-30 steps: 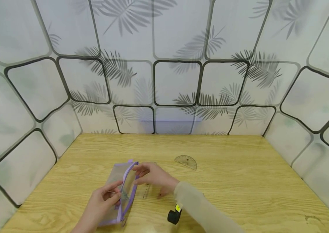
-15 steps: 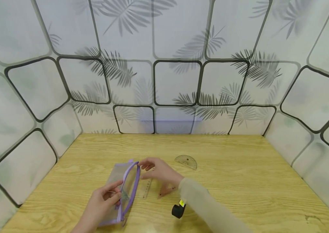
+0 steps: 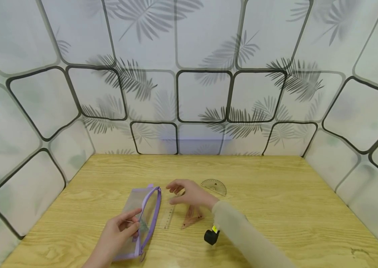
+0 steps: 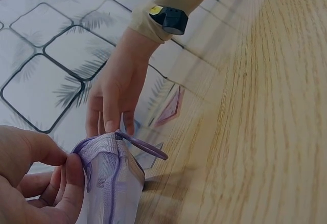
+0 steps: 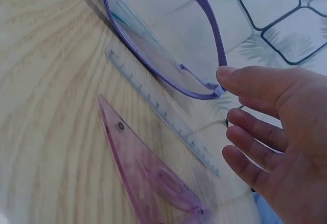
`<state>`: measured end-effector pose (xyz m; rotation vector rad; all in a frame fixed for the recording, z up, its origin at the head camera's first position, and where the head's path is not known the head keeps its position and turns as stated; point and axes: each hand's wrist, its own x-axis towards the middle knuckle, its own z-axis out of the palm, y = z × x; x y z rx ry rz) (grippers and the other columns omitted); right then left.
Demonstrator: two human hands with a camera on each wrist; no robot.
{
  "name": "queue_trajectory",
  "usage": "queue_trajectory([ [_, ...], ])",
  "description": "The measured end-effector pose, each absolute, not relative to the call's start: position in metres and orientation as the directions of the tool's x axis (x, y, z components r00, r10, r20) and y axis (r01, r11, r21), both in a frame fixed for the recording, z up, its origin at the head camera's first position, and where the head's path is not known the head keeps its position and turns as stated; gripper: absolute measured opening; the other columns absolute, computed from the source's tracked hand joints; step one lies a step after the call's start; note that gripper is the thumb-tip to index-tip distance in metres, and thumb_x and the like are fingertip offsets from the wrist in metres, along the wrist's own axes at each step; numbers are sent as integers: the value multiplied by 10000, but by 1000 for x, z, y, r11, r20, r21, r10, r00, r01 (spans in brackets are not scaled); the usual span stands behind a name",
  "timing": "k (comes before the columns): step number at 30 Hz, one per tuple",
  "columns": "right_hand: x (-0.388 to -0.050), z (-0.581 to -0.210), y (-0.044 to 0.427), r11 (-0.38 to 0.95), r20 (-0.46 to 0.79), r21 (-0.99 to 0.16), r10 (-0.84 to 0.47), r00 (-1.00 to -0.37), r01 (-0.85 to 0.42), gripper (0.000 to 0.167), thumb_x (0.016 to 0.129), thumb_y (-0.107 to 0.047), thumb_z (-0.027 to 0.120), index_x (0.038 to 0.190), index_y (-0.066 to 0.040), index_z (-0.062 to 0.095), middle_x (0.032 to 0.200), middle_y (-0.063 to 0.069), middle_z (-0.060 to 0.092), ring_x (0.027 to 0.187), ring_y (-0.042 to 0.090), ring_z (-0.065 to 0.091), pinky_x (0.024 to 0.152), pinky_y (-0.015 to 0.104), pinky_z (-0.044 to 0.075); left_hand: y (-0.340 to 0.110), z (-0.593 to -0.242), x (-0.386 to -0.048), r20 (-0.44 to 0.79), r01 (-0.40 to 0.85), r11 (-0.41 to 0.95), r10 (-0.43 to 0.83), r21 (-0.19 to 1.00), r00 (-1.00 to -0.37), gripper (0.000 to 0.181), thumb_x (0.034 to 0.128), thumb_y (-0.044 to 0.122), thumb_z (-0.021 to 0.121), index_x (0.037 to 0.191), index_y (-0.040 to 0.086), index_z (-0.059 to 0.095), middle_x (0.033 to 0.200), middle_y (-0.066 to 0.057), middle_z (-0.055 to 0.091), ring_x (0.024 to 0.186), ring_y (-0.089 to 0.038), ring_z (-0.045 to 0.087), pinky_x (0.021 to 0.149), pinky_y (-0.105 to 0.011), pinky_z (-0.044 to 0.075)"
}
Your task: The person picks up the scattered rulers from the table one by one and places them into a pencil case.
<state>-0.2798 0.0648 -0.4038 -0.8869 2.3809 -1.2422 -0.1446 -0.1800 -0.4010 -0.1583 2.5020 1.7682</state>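
Observation:
My left hand [image 3: 117, 232] pinches the near-side edge of a purple-trimmed mesh zip pouch [image 3: 134, 196], its mouth spread wide. In the right wrist view, a clear, greenish-marked piece [image 5: 125, 12] shows inside the pouch; its kind I cannot tell. My right hand [image 3: 194, 194] hovers to the right of the pouch mouth, fingers loosely bent with nothing between them. Below that hand lies a clear ruler [image 3: 167, 217], parallel to the pouch opening. Beside the ruler is a pink transparent set square [image 3: 192, 219], partly covered by the right hand in the head view.
A clear protractor [image 3: 214, 186] lies on the wooden table [image 3: 276, 208], beyond the right hand. A small black device [image 3: 211, 237] with a yellow patch is worn at the right wrist. Patterned cloth [image 3: 205, 96] encloses the table's back and sides.
My right hand has moved away from the pouch's rim to the right, uncovering more of the ruler and set square. The left hand keeps its hold, and the pouch stays spread.

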Motion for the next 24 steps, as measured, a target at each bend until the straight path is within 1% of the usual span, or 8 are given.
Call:
queue_trajectory([
  [4, -285, -403, 70, 446, 2, -801, -664, -748, -399, 492, 908, -202, 722, 1366, -118, 562, 1284, 109, 613, 1195, 276, 566, 944, 347, 529, -180, -400, -144, -120, -126, 328, -38, 936, -992, 437, 918, 6, 626, 1351, -15, 570, 954, -77, 601, 704, -108, 607, 656, -216, 551],
  [11, -291, -402, 79, 471, 5, -767, -675, -738, -436, 492, 911, -214, 720, 1368, -124, 559, 1270, 83, 617, 1177, 257, 575, 917, 315, 535, -181, -400, -144, -112, -116, 334, -31, 935, -993, 439, 918, 12, 628, 1352, -17, 566, 958, -75, 601, 711, -102, 608, 666, -209, 554],
  [19, -296, -402, 91, 498, 17, -727, -675, -738, -473, 489, 905, -198, 725, 1361, -123, 565, 1266, 89, 618, 1171, 258, 578, 935, 348, 538, -181, -401, -145, -113, -117, 335, -31, 935, -993, 438, 919, 17, 629, 1352, -14, 568, 957, -69, 599, 711, -102, 606, 665, -211, 553],
  [24, -301, -402, 98, 494, 9, -739, -672, -741, -457, 486, 906, -167, 721, 1361, -108, 561, 1276, 113, 611, 1182, 285, 569, 961, 394, 528, -181, -400, -146, -109, -112, 340, -29, 934, -994, 437, 918, 12, 628, 1350, -19, 569, 942, -74, 601, 700, -104, 603, 652, -216, 547],
])
